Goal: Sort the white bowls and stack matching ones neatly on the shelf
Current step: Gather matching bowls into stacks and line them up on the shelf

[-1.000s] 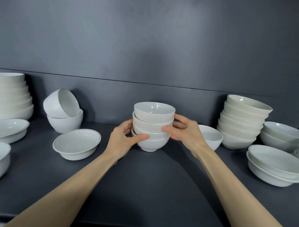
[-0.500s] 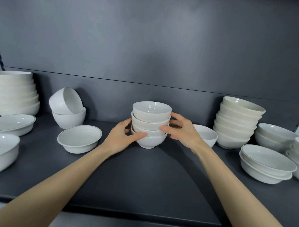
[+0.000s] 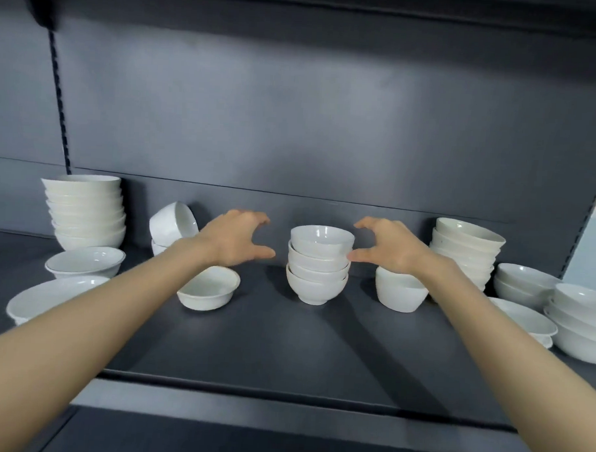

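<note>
Middle of the shelf: a stack of four small footed bowls, upright and standing free, rims slightly uneven. On either side of it, level with its upper bowls: left hand and right hand. Each spread wide in a C, fingers arched above, thumb pointing inward below, gripping nothing. Clear gap between left thumb and stack. Right thumb tip at the edge of the second bowl down; touching or just short of it, impossible to tell.

Behind the left wrist: a tilted bowl, mouth toward the right, resting on another bowl that is almost wholly hidden. Below that wrist, a shallow bowl, back rim covered by the arm. Far left: a tall stack, count too blurred to give. In front of it, wide bowls, the nearer one partly under the left forearm.

Right of the stack: a single bowl, rim hidden by the right hand. Behind the right wrist, a leaning stack, lower left part covered. Farther right, low stacks, the outermost cut off by the frame edge. A flat bowl half under the right forearm. Whole view softly blurred.
</note>
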The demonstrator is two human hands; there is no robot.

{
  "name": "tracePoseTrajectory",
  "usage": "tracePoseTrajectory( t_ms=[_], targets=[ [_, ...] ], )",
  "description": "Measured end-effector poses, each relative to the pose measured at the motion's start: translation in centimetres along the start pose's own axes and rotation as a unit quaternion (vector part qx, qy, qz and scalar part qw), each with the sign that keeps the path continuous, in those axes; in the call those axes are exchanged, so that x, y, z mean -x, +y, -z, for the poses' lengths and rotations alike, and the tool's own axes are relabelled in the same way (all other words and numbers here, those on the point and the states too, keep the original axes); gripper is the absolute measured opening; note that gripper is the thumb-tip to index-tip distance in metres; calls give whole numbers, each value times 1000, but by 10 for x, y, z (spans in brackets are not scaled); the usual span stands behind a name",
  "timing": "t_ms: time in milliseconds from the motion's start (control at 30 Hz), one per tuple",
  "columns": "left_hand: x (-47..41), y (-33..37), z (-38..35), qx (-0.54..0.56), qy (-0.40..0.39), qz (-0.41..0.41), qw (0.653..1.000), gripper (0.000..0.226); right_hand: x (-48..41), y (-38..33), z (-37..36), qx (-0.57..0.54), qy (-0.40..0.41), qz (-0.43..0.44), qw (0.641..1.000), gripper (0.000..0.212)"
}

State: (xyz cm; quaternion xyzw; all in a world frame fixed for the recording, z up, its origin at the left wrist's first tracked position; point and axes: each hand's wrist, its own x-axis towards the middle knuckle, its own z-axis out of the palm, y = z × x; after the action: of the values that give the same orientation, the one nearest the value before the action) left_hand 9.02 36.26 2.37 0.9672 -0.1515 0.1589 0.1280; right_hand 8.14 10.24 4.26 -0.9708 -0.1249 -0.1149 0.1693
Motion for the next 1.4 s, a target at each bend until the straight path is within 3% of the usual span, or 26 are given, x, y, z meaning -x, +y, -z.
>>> tracePoseTrajectory(
  t_ms=[200, 367, 633, 967, 1400],
  targets=[
    [50, -44, 57, -118, 57, -43, 990, 69, 6, -80, -5, 15, 31, 33, 999, 65],
    [105, -97, 90, -152, 97, -65, 981, 74, 21, -158, -33, 6, 51, 57, 997, 62],
    [183, -174, 104, -139, 60, -41, 988, 74, 45, -255, -87, -9, 13, 56, 998, 62],
    [215, -232, 99, -74, 38, 16, 996, 78, 18, -291, -126, -24, -25, 83, 996, 61],
    [219, -262, 36, 184, -27, 84, 979, 87, 12, -284, -185, -205, -126, 33, 970, 79]
  ],
)
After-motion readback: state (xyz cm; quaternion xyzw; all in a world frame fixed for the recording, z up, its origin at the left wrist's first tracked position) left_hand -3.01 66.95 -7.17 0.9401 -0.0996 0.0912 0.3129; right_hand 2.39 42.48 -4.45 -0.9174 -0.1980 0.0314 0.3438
